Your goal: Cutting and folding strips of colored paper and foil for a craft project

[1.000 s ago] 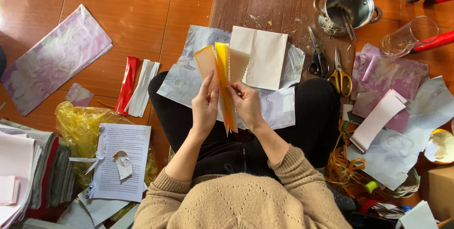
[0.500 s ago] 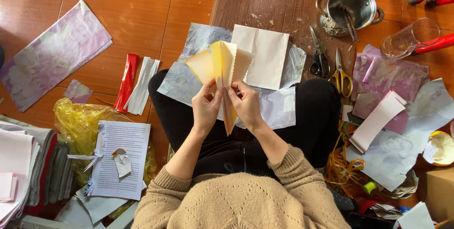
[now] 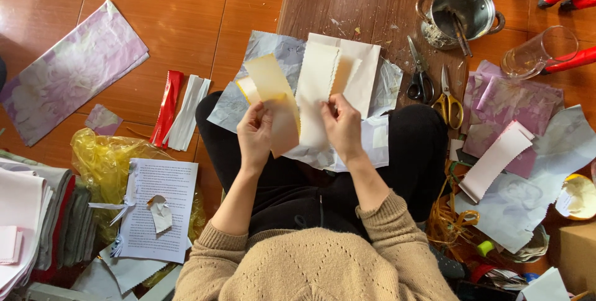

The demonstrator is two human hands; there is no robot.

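Pinching paper strips [image 3: 292, 99], the left hand [image 3: 254, 136] and right hand [image 3: 341, 128] hide the lap sheet [image 3: 372, 139]; scissors [image 3: 421, 74] nearby

left hand [image 3: 256, 134], right hand [image 3: 341, 128], both raised, pinching

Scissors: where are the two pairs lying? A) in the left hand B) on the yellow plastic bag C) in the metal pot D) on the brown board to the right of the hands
D: the black-handled scissors and the yellow-handled scissors lie side by side on the brown board, right of the right hand.
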